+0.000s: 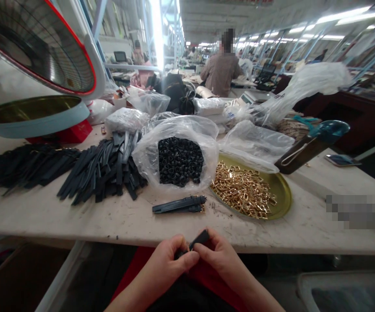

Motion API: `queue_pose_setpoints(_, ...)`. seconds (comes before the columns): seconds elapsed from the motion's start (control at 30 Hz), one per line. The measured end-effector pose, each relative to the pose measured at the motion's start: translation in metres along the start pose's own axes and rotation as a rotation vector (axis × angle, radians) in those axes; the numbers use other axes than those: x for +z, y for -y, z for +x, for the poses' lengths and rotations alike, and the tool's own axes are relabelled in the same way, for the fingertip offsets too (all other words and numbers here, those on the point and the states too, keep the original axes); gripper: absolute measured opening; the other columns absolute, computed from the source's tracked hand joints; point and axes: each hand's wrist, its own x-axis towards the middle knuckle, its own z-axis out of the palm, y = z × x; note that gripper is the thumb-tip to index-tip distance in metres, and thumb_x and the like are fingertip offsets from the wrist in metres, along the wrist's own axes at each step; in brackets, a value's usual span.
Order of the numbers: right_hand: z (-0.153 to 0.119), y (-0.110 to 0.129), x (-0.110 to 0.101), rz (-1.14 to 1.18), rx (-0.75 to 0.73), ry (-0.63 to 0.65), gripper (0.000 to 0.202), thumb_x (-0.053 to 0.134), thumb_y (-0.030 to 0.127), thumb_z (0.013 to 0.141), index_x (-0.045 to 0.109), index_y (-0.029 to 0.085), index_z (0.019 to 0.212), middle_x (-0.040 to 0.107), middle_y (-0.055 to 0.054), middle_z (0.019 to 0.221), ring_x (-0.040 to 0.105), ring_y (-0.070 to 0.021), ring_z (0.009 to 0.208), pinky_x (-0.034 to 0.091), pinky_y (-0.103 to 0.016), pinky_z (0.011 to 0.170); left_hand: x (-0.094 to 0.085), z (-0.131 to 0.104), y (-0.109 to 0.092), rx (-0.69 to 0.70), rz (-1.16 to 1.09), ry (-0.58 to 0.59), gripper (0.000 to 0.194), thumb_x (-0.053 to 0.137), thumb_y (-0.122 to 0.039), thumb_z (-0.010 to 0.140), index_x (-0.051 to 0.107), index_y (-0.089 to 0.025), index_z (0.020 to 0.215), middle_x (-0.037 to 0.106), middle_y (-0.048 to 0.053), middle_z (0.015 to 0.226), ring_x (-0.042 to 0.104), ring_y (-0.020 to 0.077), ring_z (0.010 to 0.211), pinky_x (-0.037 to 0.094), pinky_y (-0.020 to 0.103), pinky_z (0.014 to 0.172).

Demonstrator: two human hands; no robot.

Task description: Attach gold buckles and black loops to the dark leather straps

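Both hands meet at the table's front edge over a dark leather strap [201, 238]. My left hand [171, 258] pinches its lower left end, where a small glint of gold shows. With thumb and fingers my right hand [218, 251] grips the upper right part. Just beyond them lies a small stack of finished-looking dark straps [177, 205] with gold bits at the right end. Behind it a clear plastic bag [145, 151] stands open, full of small black loops [181, 162]. Gold buckles [241, 188] are heaped on a round brass-coloured tray [283, 197] to the right.
Piles of dark straps [105, 167] spread along the left. A red-rimmed fan [86, 82] and a round blue-sided tin [34, 123] stand behind them. At right are a brown bottle-like object [296, 154] and a phone [341, 160]. A person [220, 71] sits farther back.
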Motion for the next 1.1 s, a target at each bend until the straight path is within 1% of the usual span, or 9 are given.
queue_pose_setpoints(0.13, 0.008, 0.008, -0.002, -0.019, -0.088, 0.077, 0.027, 0.056, 0.044, 0.078, 0.054, 0.018, 0.072, 0.055, 0.002, 0.067, 0.050, -0.0130, 0.065, 0.040, -0.025, 0.063, -0.010, 0.013, -0.002, -0.012, -0.019, -0.068, 0.027, 0.057, -0.041, 0.072, 0.045, -0.018, 0.064, 0.048, -0.006, 0.050, 0.042, 0.0101, 0.048, 0.031, 0.021, 0.048)
queue_pose_setpoints(0.23, 0.029, 0.022, -0.018, -0.224, -0.152, 0.152, 0.039, 0.039, 0.050, 0.086, 0.058, 0.017, 0.076, 0.056, -0.001, 0.067, 0.052, -0.0140, 0.066, 0.040, -0.025, 0.061, -0.015, 0.023, -0.004, 0.050, -0.071, -0.085, 0.026, 0.054, -0.033, 0.076, 0.050, -0.016, 0.095, 0.051, -0.006, 0.059, 0.048, 0.0113, 0.053, 0.036, 0.021, 0.052)
queue_pose_setpoints(0.3, 0.055, 0.036, -0.034, -0.422, -0.226, 0.083, 0.039, 0.036, 0.047, 0.088, 0.059, 0.017, 0.080, 0.056, -0.001, 0.067, 0.053, -0.0147, 0.065, 0.040, -0.025, 0.060, -0.015, 0.030, -0.004, 0.088, -0.087, -0.047, 0.028, 0.049, -0.032, 0.079, 0.051, -0.017, 0.103, 0.052, -0.005, 0.061, 0.049, 0.0114, 0.056, 0.038, 0.022, 0.055)
queue_pose_setpoints(0.4, 0.103, 0.056, -0.054, -0.898, -0.372, -0.236, 0.017, 0.046, 0.029, 0.085, 0.059, 0.017, 0.088, 0.059, -0.004, 0.083, 0.056, -0.0162, 0.075, 0.041, -0.027, 0.069, -0.014, 0.041, -0.002, 0.049, -0.149, -0.039, 0.028, 0.046, -0.037, 0.080, 0.054, -0.015, 0.096, 0.050, -0.005, 0.058, 0.048, 0.0105, 0.053, 0.037, 0.021, 0.052)
queue_pose_setpoints(0.53, 0.154, 0.064, -0.059, -1.174, -0.342, -0.311, 0.006, 0.059, 0.015, 0.072, 0.060, 0.017, 0.077, 0.059, -0.010, 0.087, 0.056, -0.0232, 0.080, 0.039, -0.033, 0.073, -0.017, 0.053, 0.003, -0.034, -0.246, -0.090, 0.034, 0.047, -0.045, 0.077, 0.051, -0.016, 0.093, 0.047, -0.007, 0.052, 0.041, 0.0084, 0.040, 0.032, 0.020, 0.042)
queue_pose_setpoints(0.7, 0.159, 0.054, -0.056, -1.079, -0.372, -0.281, 0.005, 0.058, 0.013, 0.071, 0.057, 0.017, 0.074, 0.058, -0.010, 0.086, 0.054, -0.0245, 0.086, 0.038, -0.035, 0.078, -0.026, 0.054, -0.001, -0.040, -0.244, -0.151, 0.033, 0.047, -0.048, 0.075, 0.048, -0.016, 0.087, 0.042, -0.009, 0.047, 0.035, 0.0072, 0.036, 0.028, 0.019, 0.039)
queue_pose_setpoints(0.83, 0.138, 0.055, -0.051, -0.920, -0.355, -0.224, 0.008, 0.053, 0.026, 0.078, 0.052, 0.018, 0.077, 0.058, -0.002, 0.071, 0.056, -0.0166, 0.068, 0.043, -0.029, 0.066, -0.029, 0.049, -0.015, 0.035, -0.140, -0.201, 0.026, 0.043, -0.041, 0.079, 0.051, -0.016, 0.084, 0.043, -0.008, 0.049, 0.038, 0.0082, 0.040, 0.031, 0.020, 0.043)
queue_pose_setpoints(1.03, 0.091, 0.048, -0.022, 0.100, -0.020, -0.010, 0.032, 0.068, 0.045, 0.066, 0.051, 0.017, 0.070, 0.057, 0.004, 0.062, 0.055, -0.0104, 0.056, 0.045, -0.025, 0.058, -0.024, 0.041, -0.026, 0.184, 0.153, -0.379, 0.022, 0.042, -0.034, 0.083, 0.058, -0.019, 0.082, 0.052, -0.003, 0.058, 0.048, 0.0120, 0.053, 0.034, 0.021, 0.053)
queue_pose_setpoints(1.1, 0.078, 0.042, -0.015, 0.253, 0.047, 0.007, 0.035, 0.072, 0.044, 0.061, 0.052, 0.017, 0.067, 0.058, 0.003, 0.063, 0.054, -0.0096, 0.057, 0.045, -0.025, 0.060, -0.021, 0.037, -0.022, 0.211, 0.234, -0.420, 0.021, 0.042, -0.033, 0.083, 0.059, -0.020, 0.082, 0.057, -0.001, 0.064, 0.050, 0.0132, 0.058, 0.035, 0.022, 0.057)
